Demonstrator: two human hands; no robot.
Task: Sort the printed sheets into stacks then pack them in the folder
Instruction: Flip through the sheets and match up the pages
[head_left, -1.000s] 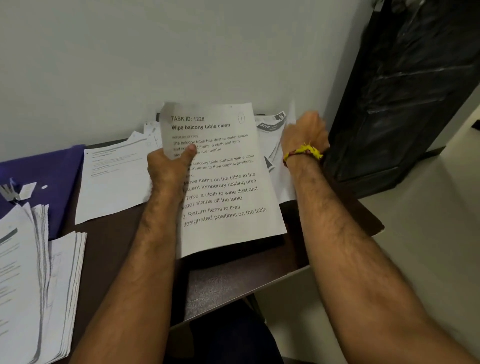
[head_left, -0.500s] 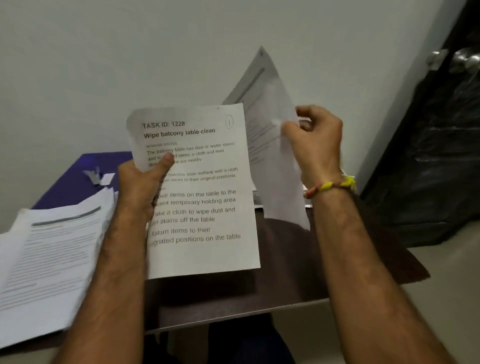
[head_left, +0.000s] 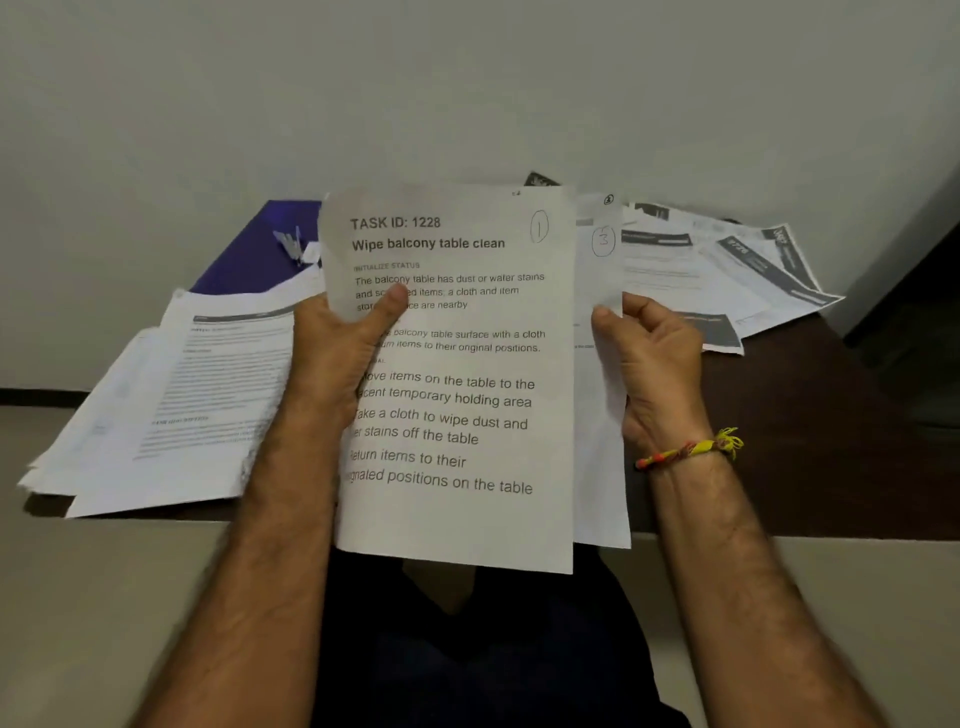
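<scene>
Dark tabletop (head_left: 831, 441) under a pale wall carries loose paper. At frame centre, the left hand (head_left: 337, 364) clamps its thumb on a white sheet (head_left: 457, 405) headed "TASK ID: 1228", circled 1. The right hand (head_left: 654, 364) pinches a second sheet (head_left: 602, 270), circled 3, just behind. Stacked sheets (head_left: 182, 405) lie centre-left, a purple folder (head_left: 260, 249) beyond.
</scene>
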